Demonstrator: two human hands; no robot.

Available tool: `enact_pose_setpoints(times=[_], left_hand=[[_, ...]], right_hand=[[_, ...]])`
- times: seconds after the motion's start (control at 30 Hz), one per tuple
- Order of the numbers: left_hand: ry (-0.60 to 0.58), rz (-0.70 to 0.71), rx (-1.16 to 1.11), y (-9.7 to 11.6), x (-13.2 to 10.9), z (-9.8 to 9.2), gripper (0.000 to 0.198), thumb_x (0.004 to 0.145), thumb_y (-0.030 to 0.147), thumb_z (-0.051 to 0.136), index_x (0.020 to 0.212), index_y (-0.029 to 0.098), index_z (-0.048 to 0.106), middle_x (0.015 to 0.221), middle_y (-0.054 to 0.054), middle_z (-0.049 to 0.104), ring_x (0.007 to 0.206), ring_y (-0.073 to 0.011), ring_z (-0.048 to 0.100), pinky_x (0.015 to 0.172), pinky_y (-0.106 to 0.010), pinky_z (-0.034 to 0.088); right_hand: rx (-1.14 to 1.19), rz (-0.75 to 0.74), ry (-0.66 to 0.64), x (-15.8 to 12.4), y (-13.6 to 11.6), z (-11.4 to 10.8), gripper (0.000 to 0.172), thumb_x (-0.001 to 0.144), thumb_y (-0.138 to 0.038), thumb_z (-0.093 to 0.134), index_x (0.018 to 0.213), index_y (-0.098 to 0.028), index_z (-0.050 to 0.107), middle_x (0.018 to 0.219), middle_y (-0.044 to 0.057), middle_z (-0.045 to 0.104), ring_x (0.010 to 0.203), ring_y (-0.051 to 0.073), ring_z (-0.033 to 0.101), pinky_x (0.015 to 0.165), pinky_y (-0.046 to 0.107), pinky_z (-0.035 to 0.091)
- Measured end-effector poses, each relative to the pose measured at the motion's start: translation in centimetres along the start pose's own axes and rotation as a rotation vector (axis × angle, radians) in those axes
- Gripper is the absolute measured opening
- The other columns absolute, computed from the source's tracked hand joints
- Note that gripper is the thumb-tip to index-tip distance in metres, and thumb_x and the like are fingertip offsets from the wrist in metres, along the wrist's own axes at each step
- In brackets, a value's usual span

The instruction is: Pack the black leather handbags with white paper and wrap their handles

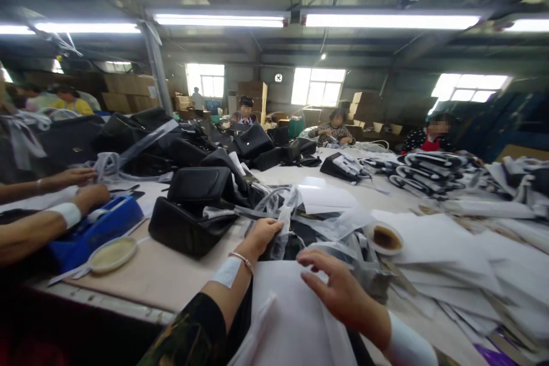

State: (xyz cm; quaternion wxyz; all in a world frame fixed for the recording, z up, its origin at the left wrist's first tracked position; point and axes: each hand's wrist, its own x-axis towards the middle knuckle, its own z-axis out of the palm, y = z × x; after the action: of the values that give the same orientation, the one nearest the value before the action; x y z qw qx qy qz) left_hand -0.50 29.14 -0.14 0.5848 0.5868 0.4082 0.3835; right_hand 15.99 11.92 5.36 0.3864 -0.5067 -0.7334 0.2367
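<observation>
My left hand (265, 235) is closed at the fingertips on a strip of translucent plastic wrap (286, 229), which seems to cover a bag strap. My right hand (337, 286) is open, its thumb and fingers apart, over the upper right edge of a white sheet (291, 303). That sheet lies in front of me over something black, mostly hidden. Just left of my left hand stand black handbags (193, 211). Beyond my right hand is a grey tape dispenser (371, 269), partly covered by loose plastic.
A bowl of brown liquid (386, 238) and stacked white sheets (450, 263) lie right. Leftward are a blue tape dispenser (103, 229), a round pale lid (112, 254) and a co-worker's hands (86, 186). Black bags (253, 140) pile up behind; several people sit across the table.
</observation>
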Motion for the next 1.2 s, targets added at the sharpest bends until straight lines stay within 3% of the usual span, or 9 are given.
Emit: enact_pose_setpoints(times=[0.1,0.2,0.37,0.53,0.8,0.9,1.03,1.1,1.2], left_hand=[[-0.025,0.077,-0.117,0.6,-0.9,-0.5,0.048,0.066,0.059,0.077,0.079,0.014,0.068,0.068,-0.002,0.064,0.057,-0.0121,0.053,0.057,-0.024,0.042],[-0.082,0.151,-0.155,1.3,-2.3,-1.1,0.044,0.067,0.054,0.08,0.084,0.014,0.07,0.079,-0.004,0.069,0.069,-0.015,0.06,0.069,-0.026,0.048],[-0.122,0.198,-0.09,1.1,-3.3,-1.4,0.034,0.072,0.047,0.078,0.082,0.014,0.073,0.08,-0.004,0.07,0.075,-0.0165,0.061,0.076,-0.027,0.048],[0.013,0.167,0.036,-0.4,-1.9,-0.9,0.028,0.073,0.044,0.07,0.073,0.016,0.068,0.064,0.001,0.063,0.059,-0.0132,0.051,0.059,-0.024,0.04],[0.278,0.078,0.251,-2.2,0.9,-1.1,0.018,0.071,0.028,0.069,0.058,0.017,0.063,0.056,0.001,0.057,0.061,-0.0166,0.051,0.061,-0.027,0.035],[0.303,0.049,0.258,-2.2,1.1,-1.3,0.021,0.07,0.026,0.071,0.054,0.018,0.061,0.055,0.0,0.056,0.064,-0.0194,0.055,0.065,-0.03,0.039],[0.318,0.088,0.175,0.7,0.8,-1.0,0.017,0.072,0.033,0.074,0.071,0.017,0.066,0.078,-0.008,0.067,0.09,-0.0256,0.062,0.078,-0.032,0.044],[0.285,0.102,0.09,3.3,0.1,-0.8,0.033,0.079,0.048,0.069,0.087,0.017,0.068,0.093,-0.011,0.069,0.096,-0.0257,0.063,0.078,-0.031,0.047],[0.132,0.077,-0.038,7.3,-2.0,-0.6,0.066,0.083,0.076,0.048,0.096,0.014,0.07,0.093,-0.014,0.07,0.078,-0.0223,0.065,0.066,-0.031,0.05]], right_hand=[[0.258,0.326,0.118,4.0,0.8,-0.2,0.024,0.086,-0.033,0.066,0.102,-0.016,0.072,0.096,0.009,0.075,0.089,0.023,0.069,0.079,0.035,0.054],[0.667,0.576,0.112,7.8,0.7,0.6,0.02,0.083,-0.032,0.071,0.092,-0.014,0.07,0.084,0.006,0.074,0.073,0.017,0.068,0.063,0.027,0.05],[0.955,0.668,0.135,12.8,-0.4,1.4,0.019,0.09,-0.023,0.06,0.074,-0.013,0.065,0.061,0.005,0.067,0.054,0.015,0.063,0.055,0.026,0.05],[1.093,0.441,0.261,16.6,-3.8,-2.7,0.008,0.085,-0.01,0.061,0.083,-0.015,0.068,0.072,0.004,0.073,0.068,0.015,0.07,0.064,0.024,0.057],[1.017,-0.295,0.493,17.5,-10.9,-17.6,0.012,0.084,-0.015,0.071,0.094,-0.02,0.068,0.072,-0.003,0.07,0.064,0.011,0.068,0.061,0.021,0.058],[0.854,-0.433,0.589,17.1,-11.3,-20.0,0.01,0.087,-0.021,0.07,0.097,-0.021,0.07,0.073,-0.003,0.07,0.064,0.011,0.068,0.061,0.023,0.057],[0.587,-0.45,0.518,17.3,-8.8,-17.3,0.016,0.086,-0.03,0.073,0.1,-0.022,0.074,0.079,0.001,0.075,0.068,0.015,0.07,0.065,0.029,0.058],[0.388,-0.454,0.425,17.5,-6.9,-14.3,0.016,0.087,-0.032,0.07,0.098,-0.022,0.076,0.083,0.004,0.076,0.073,0.018,0.071,0.073,0.034,0.058],[0.086,-0.549,0.188,17.3,-5.0,-9.9,0.017,0.086,-0.027,0.067,0.097,-0.024,0.079,0.095,0.006,0.078,0.087,0.022,0.071,0.086,0.039,0.055]])
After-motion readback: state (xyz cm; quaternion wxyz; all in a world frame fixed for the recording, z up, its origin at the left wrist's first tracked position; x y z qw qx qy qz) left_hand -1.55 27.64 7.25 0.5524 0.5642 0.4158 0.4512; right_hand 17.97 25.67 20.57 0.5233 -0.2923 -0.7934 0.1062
